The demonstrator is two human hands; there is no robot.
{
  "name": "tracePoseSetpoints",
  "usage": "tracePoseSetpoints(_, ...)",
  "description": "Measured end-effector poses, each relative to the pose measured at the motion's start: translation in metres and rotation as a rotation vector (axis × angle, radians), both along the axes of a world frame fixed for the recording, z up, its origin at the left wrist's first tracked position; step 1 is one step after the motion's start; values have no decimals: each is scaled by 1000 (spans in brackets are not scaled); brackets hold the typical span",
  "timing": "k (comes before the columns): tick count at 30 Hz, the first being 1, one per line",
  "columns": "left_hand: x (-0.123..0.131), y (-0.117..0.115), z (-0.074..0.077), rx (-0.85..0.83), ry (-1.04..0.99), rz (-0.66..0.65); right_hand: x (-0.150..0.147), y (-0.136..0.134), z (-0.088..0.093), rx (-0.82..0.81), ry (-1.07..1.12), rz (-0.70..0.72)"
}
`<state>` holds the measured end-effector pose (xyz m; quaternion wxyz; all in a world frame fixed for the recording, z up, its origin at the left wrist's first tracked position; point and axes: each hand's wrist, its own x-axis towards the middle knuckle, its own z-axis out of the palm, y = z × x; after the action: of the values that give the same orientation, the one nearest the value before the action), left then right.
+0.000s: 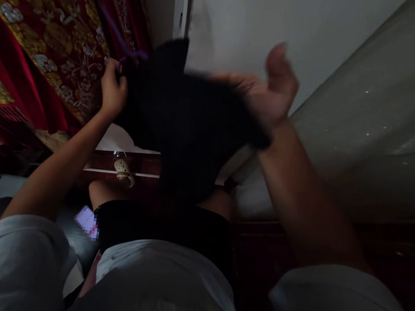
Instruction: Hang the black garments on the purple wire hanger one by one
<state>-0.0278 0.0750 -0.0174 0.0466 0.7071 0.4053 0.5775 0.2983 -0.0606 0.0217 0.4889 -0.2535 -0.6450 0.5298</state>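
Note:
A black garment hangs in front of me at chest height, held up between both hands. My left hand is closed on its left upper corner, next to a purple cord. At the garment's right edge is my right hand, palm turned up, thumb raised, fingers under or against the cloth; it is blurred by motion. Below the garment I see my black shorts and bare knees.
A red curtain with gold and silver flowers hangs at the left. A white wall or door is straight ahead, a pale glossy surface at the right. A phone lies by my left thigh; a beige sandal lies on the floor.

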Motion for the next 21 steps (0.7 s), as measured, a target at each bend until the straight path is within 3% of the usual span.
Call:
tracePoseSetpoints(2,2,-8,-1,-22,3,-111,-15,-9,-11,21,-93,202)
tracePoseSetpoints(4,10,-25,-6,-33,16,-195,-28,-9,-29,106,-150,186)
tracePoseSetpoints(8,35,-67,-19,-17,-58,-237,-43,9,-74,346,-383,-77)
tracePoseSetpoints(13,73,-95,-23,-108,-137,-522,-63,37,-131,658,-709,-381)
tracePoseSetpoints(18,102,-111,-40,-211,-216,-695,-90,47,-167,621,-689,-699)
tracePoseSetpoints(21,101,-115,-50,-301,-126,-743,-86,47,-172,608,-737,-701)
